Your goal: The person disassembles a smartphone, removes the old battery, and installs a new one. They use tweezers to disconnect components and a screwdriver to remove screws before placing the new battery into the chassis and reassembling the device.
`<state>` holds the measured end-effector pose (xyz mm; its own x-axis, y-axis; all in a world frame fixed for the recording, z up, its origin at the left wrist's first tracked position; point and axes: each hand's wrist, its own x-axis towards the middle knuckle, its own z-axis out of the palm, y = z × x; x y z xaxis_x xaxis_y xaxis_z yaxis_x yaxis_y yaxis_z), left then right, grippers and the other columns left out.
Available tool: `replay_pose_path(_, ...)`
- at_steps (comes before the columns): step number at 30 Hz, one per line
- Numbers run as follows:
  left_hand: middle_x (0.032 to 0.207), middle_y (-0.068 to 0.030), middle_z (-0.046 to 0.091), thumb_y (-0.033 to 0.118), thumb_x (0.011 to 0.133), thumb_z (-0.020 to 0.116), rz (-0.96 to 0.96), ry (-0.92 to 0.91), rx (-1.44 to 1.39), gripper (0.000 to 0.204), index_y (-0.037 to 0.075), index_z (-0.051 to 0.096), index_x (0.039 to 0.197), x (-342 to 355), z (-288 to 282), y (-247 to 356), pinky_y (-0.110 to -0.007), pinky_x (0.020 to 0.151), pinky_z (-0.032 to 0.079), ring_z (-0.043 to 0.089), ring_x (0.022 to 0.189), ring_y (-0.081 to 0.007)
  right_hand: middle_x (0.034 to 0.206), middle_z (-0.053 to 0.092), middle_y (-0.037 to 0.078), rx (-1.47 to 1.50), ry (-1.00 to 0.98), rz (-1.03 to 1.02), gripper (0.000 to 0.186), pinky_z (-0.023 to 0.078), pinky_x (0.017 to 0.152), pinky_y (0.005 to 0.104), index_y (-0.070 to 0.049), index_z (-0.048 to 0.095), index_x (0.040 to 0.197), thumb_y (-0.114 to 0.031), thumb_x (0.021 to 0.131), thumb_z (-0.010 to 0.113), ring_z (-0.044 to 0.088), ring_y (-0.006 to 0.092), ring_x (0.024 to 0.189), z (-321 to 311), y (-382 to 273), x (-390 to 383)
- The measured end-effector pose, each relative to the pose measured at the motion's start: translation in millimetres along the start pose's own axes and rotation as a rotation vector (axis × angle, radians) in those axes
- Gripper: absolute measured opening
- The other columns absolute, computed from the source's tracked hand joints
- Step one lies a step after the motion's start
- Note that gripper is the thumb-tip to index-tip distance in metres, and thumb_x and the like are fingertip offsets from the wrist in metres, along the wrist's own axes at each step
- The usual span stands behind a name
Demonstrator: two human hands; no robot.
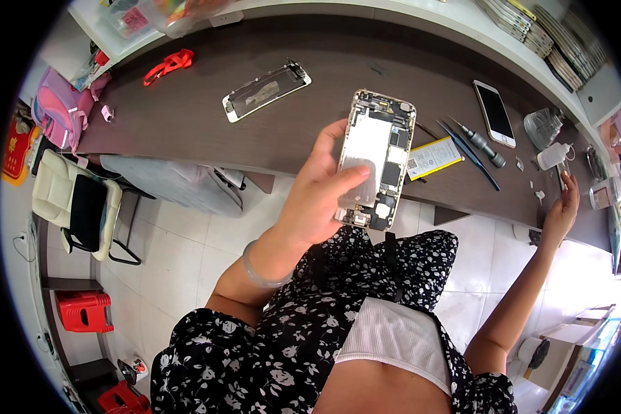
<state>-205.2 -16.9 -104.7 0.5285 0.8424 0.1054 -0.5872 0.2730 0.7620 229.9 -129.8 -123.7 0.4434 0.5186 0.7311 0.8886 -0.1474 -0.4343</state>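
Silver and black, laid bare in an opened phone body (pixel 386 148), held up over the near edge of a brown desk (pixel 186 131). Gripped from eight o'clock by the left hand (pixel 310 196), with thumb pressed flat across the silver panel and fingers wrapped behind. Off between three and four o'clock, at the desk's edge, the right hand (pixel 562 207), with fingers extended and close together; no telling whether pinching anything. At ten o'clock from the opened body, well apart, a detached white-framed screen (pixel 269 90). Just beside at three o'clock, a yellow-edged battery (pixel 435 159), lying loose; beyond, dark tweezers (pixel 472 156) and a grey screwdriver (pixel 488 150), both unheld. At two o'clock, a second phone (pixel 495 114), apparently whole. By judgement, partway along: done, taking off the screen; probably left, fitting parts and closing up. Unclear whether old or fresh, that loose battery.
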Motion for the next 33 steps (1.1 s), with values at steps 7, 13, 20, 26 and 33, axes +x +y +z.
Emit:
replay_pose_path(7, 0.126, -0.0216, 0.053, -0.004, 0.085, 0.049, 0.066, 0.038, 0.104, 0.06, -0.005, 0.026, 0.14, 6, -15, 7, -0.039, 0.093, 0.05, 0.059, 0.11, -0.0316, 0.127, 0.057, 0.011, -0.062, -0.015, -0.039, 0.047, 0.032, 0.107, 0.0363, -0.006, 0.063, 0.109, 0.009, 0.071, 0.041, 0.044, 0.0255, 0.129, 1, -8, 0)
replay_pose_path(13, 0.129, -0.0149, 0.052, -0.007, 0.084, 0.055, 0.163, -0.004, 0.431, 0.063, -0.004, 0.03, 0.141, 14, -45, 37, -0.032, 0.1, 0.041, 0.053, 0.116, -0.0192, 0.127, 0.057, 0.011, -0.091, 0.022, -0.043, 0.038, 0.033, 0.106, 0.0361, -0.004, 0.063, 0.11, 0.002, 0.074, 0.05, 0.047, 0.0263, 0.126, -3, -21, -7)
replay_pose_path(20, 0.126, -0.013, 0.056, -0.005, 0.079, 0.059, -0.069, -0.047, 0.793, 0.058, -0.008, 0.041, 0.134, 36, -95, 98, -0.026, 0.094, 0.042, 0.055, 0.11, -0.0143, 0.122, 0.06, 0.01, -0.038, 0.172, -0.121, 0.024, 0.036, 0.102, 0.0361, -0.004, 0.066, 0.103, -0.001, 0.08, 0.058, 0.051, 0.0265, 0.121, 3, -46, -9)
replay_pose_path(26, 0.115, -0.0106, 0.06, -0.007, 0.079, 0.057, 0.035, 0.041, 1.047, 0.054, -0.003, 0.046, 0.132, 52, -105, 105, -0.021, 0.083, 0.045, 0.057, 0.099, -0.0113, 0.108, 0.063, 0.015, 0.084, -0.135, -0.197, 0.025, 0.045, 0.091, 0.0365, -0.002, 0.063, 0.104, -0.004, 0.079, 0.061, 0.06, 0.0329, 0.102, 18, -115, 11)
replay_pose_path(33, 0.118, -0.0134, 0.06, -0.006, 0.083, 0.052, 0.118, 0.054, 1.335, 0.049, -0.002, 0.049, 0.131, 66, -118, 104, -0.022, 0.071, 0.045, 0.056, 0.085, -0.0096, 0.1, 0.064, 0.02, -0.167, -0.512, -0.164, 0.046, 0.051, 0.082, 0.0396, 0.001, 0.059, 0.108, -0.03, 0.075, 0.072, 0.063, 0.0335, 0.093, 92, -121, 64)
